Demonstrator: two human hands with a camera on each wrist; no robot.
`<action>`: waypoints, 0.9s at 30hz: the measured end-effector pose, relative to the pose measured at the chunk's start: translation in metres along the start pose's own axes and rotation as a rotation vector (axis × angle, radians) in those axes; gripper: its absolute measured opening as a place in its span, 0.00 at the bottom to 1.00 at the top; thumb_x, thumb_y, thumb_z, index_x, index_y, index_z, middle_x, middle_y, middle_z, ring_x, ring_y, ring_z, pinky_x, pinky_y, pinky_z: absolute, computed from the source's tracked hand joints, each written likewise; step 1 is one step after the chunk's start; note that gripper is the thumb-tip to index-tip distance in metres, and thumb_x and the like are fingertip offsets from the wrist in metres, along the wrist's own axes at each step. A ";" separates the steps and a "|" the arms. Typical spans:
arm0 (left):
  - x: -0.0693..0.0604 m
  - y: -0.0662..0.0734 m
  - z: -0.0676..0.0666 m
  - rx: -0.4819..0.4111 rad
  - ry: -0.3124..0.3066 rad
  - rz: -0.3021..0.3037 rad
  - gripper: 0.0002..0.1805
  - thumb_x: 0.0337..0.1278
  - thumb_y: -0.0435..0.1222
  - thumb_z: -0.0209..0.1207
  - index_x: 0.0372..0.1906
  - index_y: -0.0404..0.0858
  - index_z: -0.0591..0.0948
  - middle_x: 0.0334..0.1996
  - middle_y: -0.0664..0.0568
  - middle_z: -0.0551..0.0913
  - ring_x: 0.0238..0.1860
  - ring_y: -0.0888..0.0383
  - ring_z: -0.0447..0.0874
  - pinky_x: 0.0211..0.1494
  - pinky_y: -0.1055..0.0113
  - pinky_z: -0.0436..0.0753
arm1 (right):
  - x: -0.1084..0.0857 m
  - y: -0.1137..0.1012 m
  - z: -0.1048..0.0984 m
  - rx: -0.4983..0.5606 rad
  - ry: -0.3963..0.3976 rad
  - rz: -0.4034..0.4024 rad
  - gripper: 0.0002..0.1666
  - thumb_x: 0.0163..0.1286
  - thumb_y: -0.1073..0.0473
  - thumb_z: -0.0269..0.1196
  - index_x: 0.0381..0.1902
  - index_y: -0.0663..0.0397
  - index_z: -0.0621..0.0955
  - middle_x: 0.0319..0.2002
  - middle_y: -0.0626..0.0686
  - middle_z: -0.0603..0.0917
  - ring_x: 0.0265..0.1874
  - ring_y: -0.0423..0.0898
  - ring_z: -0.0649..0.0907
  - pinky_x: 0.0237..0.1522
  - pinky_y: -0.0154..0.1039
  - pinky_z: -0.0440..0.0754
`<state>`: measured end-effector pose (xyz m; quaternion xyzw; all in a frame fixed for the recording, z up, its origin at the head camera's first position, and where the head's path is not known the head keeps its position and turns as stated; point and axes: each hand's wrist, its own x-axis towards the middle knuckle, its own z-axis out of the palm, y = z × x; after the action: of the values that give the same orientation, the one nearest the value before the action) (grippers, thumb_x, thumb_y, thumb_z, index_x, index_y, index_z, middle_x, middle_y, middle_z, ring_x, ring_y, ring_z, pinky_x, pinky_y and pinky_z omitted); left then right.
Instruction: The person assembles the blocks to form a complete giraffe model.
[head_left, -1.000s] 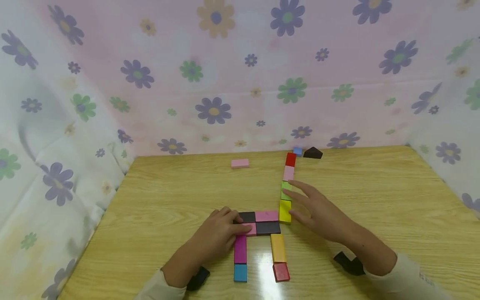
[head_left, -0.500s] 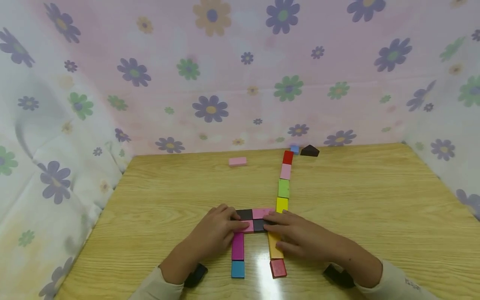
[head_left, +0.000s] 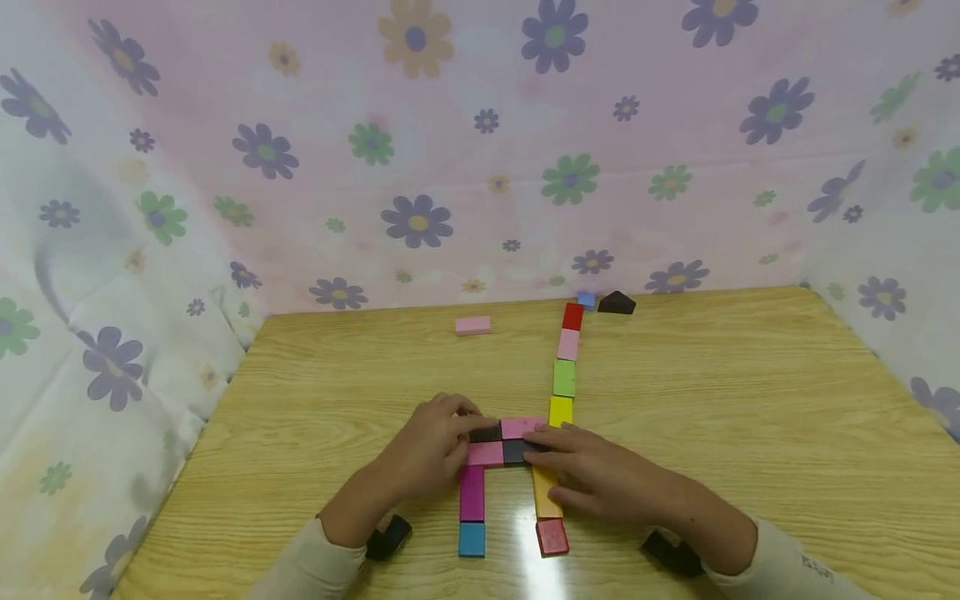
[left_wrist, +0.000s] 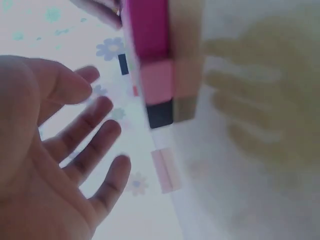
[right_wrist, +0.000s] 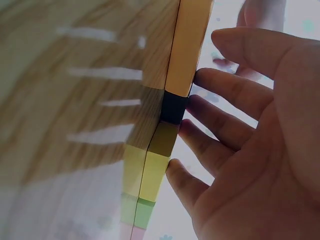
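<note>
Flat coloured blocks lie joined on the wooden table. Two pink blocks (head_left: 486,454) and two black blocks (head_left: 490,434) make a checkered body. Below it run a magenta block (head_left: 472,493) over a blue one (head_left: 472,540), and an orange block (head_left: 546,492) over a red one (head_left: 552,537). My left hand (head_left: 427,450) reaches over the upper black block at the left; the left wrist view shows its fingers loosely bent and holding nothing. At the body's right side, the spread fingers of my right hand (head_left: 611,475) rest along the black, orange and yellow blocks.
A column of yellow (head_left: 560,410), green (head_left: 564,378), pink (head_left: 568,343) and dark red (head_left: 573,317) blocks runs back. Near the far edge lie a small blue block (head_left: 587,301), a black triangular block (head_left: 617,303) and a pink block (head_left: 472,326). Flowered cloth surrounds the table.
My right hand came down and left from the green and yellow blocks to the body's right end. My left index finger shifted from the lower pink block up to the black one.
</note>
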<state>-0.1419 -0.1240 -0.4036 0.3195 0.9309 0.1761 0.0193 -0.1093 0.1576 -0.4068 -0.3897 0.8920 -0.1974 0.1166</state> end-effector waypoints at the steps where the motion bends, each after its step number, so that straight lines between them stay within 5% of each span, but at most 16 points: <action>1: 0.005 -0.001 -0.003 0.022 0.009 -0.008 0.22 0.68 0.33 0.53 0.61 0.55 0.82 0.55 0.57 0.79 0.57 0.57 0.75 0.64 0.53 0.74 | 0.000 0.000 0.000 -0.004 0.004 -0.006 0.28 0.76 0.48 0.59 0.70 0.47 0.74 0.75 0.49 0.67 0.74 0.53 0.67 0.68 0.56 0.70; 6: 0.034 -0.009 -0.015 0.130 0.024 -0.030 0.21 0.68 0.33 0.55 0.62 0.51 0.82 0.55 0.53 0.80 0.58 0.53 0.76 0.62 0.50 0.75 | -0.001 0.001 -0.001 -0.003 0.000 0.002 0.28 0.75 0.49 0.59 0.70 0.47 0.74 0.75 0.48 0.67 0.74 0.53 0.66 0.69 0.56 0.69; 16: 0.094 -0.034 -0.022 0.242 -0.087 -0.109 0.24 0.71 0.33 0.52 0.69 0.46 0.75 0.63 0.46 0.76 0.64 0.45 0.73 0.64 0.45 0.75 | 0.000 0.000 -0.001 0.009 -0.004 0.013 0.27 0.76 0.49 0.58 0.71 0.46 0.74 0.75 0.48 0.67 0.74 0.52 0.66 0.70 0.56 0.69; 22: 0.117 -0.047 -0.023 0.252 -0.084 -0.163 0.26 0.73 0.32 0.51 0.72 0.48 0.72 0.70 0.44 0.70 0.70 0.42 0.68 0.68 0.43 0.71 | 0.002 -0.002 -0.001 0.009 -0.016 0.017 0.28 0.75 0.50 0.58 0.71 0.46 0.74 0.75 0.47 0.66 0.75 0.51 0.65 0.71 0.55 0.67; 27: 0.129 -0.052 -0.022 0.254 -0.121 -0.147 0.23 0.77 0.31 0.44 0.71 0.46 0.71 0.72 0.42 0.68 0.72 0.39 0.66 0.67 0.40 0.71 | 0.001 -0.001 0.000 -0.003 -0.011 0.014 0.28 0.75 0.51 0.59 0.71 0.47 0.74 0.75 0.48 0.66 0.75 0.51 0.65 0.71 0.55 0.67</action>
<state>-0.2786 -0.0915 -0.3913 0.2603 0.9637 0.0354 0.0476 -0.1095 0.1558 -0.4063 -0.3847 0.8943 -0.1930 0.1221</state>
